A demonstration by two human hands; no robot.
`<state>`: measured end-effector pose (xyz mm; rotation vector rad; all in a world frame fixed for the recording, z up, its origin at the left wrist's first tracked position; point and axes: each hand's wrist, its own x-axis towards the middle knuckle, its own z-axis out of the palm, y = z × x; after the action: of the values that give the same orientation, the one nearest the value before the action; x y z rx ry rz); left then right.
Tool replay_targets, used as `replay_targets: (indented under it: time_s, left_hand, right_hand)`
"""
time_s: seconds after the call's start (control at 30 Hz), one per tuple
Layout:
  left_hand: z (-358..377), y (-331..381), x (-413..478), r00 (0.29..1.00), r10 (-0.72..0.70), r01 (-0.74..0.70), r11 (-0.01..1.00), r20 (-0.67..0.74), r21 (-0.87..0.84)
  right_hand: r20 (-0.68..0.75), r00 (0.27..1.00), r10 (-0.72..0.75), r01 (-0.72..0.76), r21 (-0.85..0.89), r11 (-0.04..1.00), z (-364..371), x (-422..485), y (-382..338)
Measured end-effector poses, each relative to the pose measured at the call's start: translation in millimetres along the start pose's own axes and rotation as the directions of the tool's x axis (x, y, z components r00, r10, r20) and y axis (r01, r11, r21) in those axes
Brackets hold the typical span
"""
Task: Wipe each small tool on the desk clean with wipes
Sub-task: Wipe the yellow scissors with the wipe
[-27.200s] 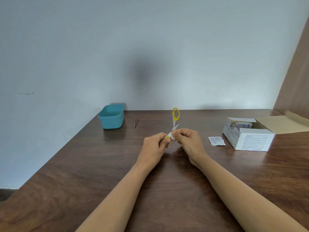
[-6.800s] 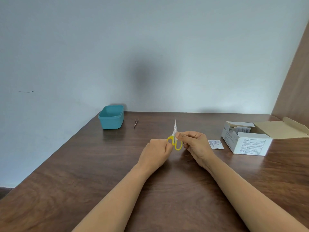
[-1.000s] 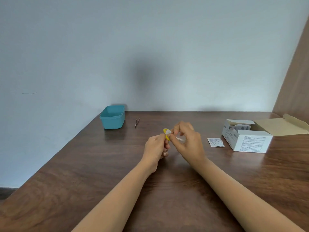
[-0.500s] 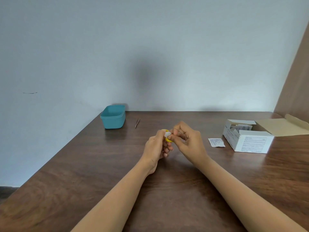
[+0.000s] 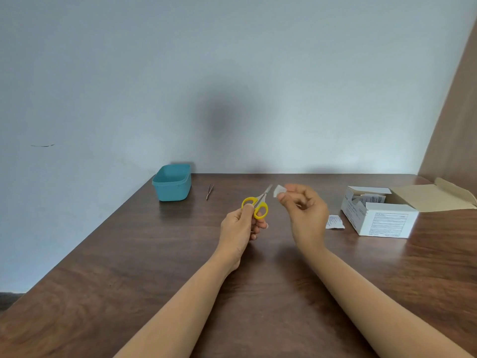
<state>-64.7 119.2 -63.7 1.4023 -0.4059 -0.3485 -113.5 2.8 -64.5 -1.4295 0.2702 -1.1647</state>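
Note:
My left hand grips small yellow-handled scissors by a handle loop, blades closed and pointing up and to the right, held above the brown desk. A small white wipe is pinched between thumb and fingertips of my right hand, just right of the blade tips and apart from them. Thin metal tweezers lie on the desk farther back, next to the teal tub.
A teal plastic tub stands at the back left near the wall. An open white cardboard box of wipe sachets sits at the right, flap folded back. A torn sachet wrapper lies beside it.
My hands have come apart: the right hand lifted the wipe off the scissors' handle and moved right, while the left hand turned the scissors so the blades point up and right.

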Motion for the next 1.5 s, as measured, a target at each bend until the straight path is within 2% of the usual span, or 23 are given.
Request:
replay_targets:
  time_s: [0.07,0.17,0.27,0.6,0.77,0.93,1.23,1.4,1.5]
  left_hand:
    - [-1.0,-0.8,1.5,1.0,0.027,-0.027,1.0,0.004,0.003]
    - [-2.1,-1.6,1.9,0.998,0.056,-0.056,0.998,0.019,0.023]
    - [-2.3,-2.2,1.6,0.997,0.071,-0.073,0.996,0.035,0.05]
    - [-5.1,-6.3,3.8,0.984,0.078,-0.109,0.974,0.158,0.2]
    - [-4.5,-9.2,5.1,0.985,0.11,-0.136,0.967,0.132,0.215]
    - [-6.2,-11.0,7.4,0.985,0.13,-0.15,0.969,0.112,0.195]
    - [-7.4,-17.1,9.3,0.964,0.182,-0.237,0.918,0.195,0.317]
    - [-6.2,-17.6,10.1,0.952,0.164,-0.254,0.896,0.259,0.365]
    - [-6.6,-18.0,9.8,0.95,0.17,-0.262,0.89,0.263,0.372]
  right_hand:
    - [-0.021,0.983,0.184,-0.182,0.092,0.979,-3.9,3.8,2.1]
    - [0.072,0.889,0.451,-0.456,0.201,0.867,-5.0,3.0,5.2]
    - [0.128,0.838,0.53,-0.545,0.229,0.806,-2.7,3.3,2.8]
    - [0.231,0.783,0.578,-0.621,0.217,0.753,-6.3,7.9,-3.5]
    - [0.259,0.769,0.584,-0.639,0.291,0.712,-9.2,10.8,-3.9]
    - [0.311,0.788,0.531,-0.593,0.156,0.79,-12.0,10.5,-6.9]
    - [0.272,0.828,0.49,-0.532,0.108,0.84,-13.3,10.1,-7.7]
    - [0.17,0.827,0.536,-0.562,0.264,0.784,-10.4,11.8,-3.9]
    - [0.181,0.832,0.525,-0.554,0.231,0.799,-11.4,12.1,-3.0]
